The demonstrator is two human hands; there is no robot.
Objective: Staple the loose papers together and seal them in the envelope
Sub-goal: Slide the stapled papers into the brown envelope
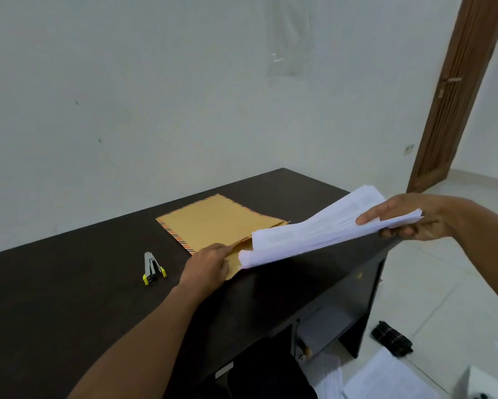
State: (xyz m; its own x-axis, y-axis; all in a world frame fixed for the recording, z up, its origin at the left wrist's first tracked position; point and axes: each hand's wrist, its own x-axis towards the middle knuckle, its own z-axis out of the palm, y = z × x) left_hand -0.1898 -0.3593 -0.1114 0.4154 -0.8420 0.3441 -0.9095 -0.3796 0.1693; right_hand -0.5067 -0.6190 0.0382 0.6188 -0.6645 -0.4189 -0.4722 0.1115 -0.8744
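A brown envelope point(213, 223) with a striped border lies flat on the dark desk point(69, 283). My left hand point(207, 266) pinches the envelope's flap at its open near end. My right hand point(414, 217) grips the far end of a stack of white papers point(314, 228), thumb on top and fingers beneath. The stack slopes down to the left, and its lower edge sits at the envelope's mouth beside my left hand. A small grey stapler point(153, 267) with yellow ends lies on the desk to the left of my left hand.
The desk's right edge drops off below the papers, with a dark cabinet point(348, 306) under it. On the tiled floor lie loose white sheets point(386, 378) and a dark checked object point(391, 338). A wooden door point(455, 90) stands at the right, and a white wall rises behind the desk.
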